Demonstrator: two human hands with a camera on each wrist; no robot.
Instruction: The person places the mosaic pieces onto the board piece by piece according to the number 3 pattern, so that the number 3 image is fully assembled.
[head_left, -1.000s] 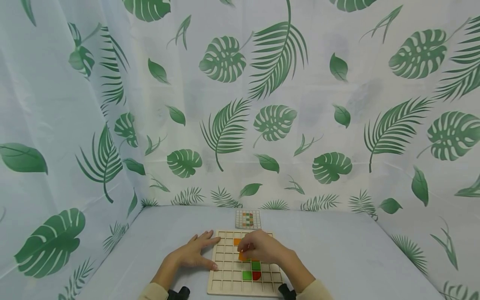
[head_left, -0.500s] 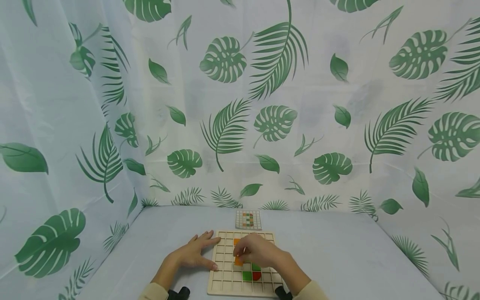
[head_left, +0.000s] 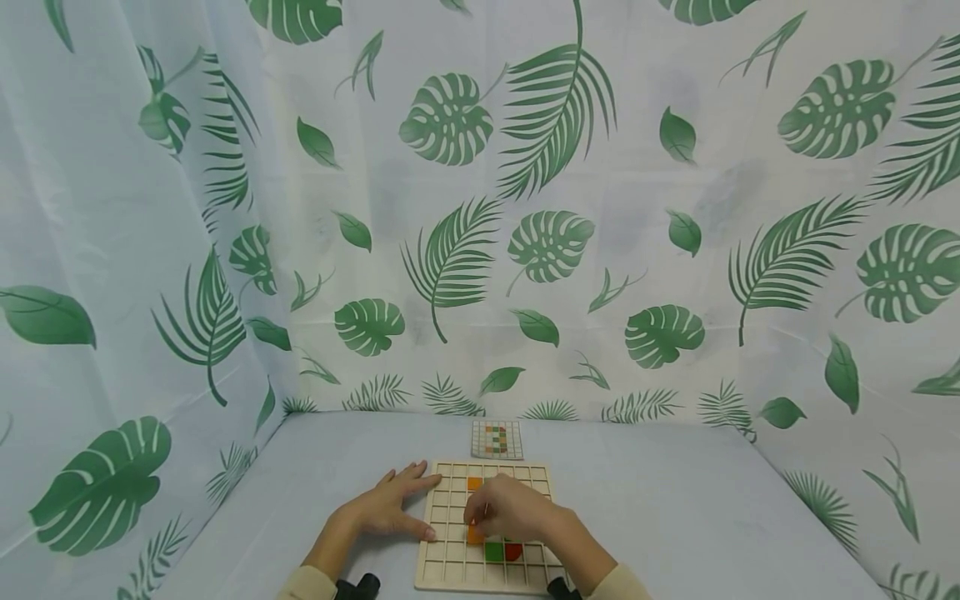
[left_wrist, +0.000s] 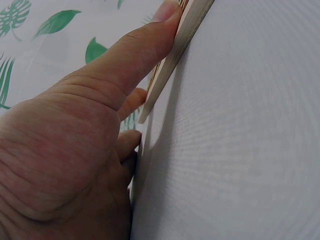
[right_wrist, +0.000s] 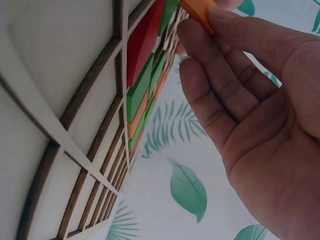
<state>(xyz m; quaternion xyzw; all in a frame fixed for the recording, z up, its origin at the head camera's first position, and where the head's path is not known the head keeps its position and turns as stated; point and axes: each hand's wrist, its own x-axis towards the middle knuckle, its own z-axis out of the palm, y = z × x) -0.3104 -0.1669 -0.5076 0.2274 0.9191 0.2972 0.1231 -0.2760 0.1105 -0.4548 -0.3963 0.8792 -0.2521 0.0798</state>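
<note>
A pale wooden grid board [head_left: 442,573] lies on the table in front of me. My left hand [head_left: 386,506] rests at its left side with fingers spread; in the left wrist view the thumb [left_wrist: 145,45] presses the board's edge. Over the middle of the board, my right hand [head_left: 516,507] pinches an orange tile [head_left: 474,535] between thumb and fingertips; the right wrist view shows this orange tile [right_wrist: 199,11] too. Just nearer to me, a green tile [head_left: 493,552] and a red tile [head_left: 513,552] with a rounded side sit in adjoining cells. My right hand hides several cells.
Another orange tile [head_left: 475,483] sits in the board's far part. Beyond the board lies a small pattern card [head_left: 496,450] with a coloured grid. More green tiles [right_wrist: 140,90] show in the right wrist view. A leaf-print curtain [head_left: 480,250] stands behind the table.
My right hand has moved the pinched orange tile toward me and slightly left across the board. My left hand has stayed in place.
</note>
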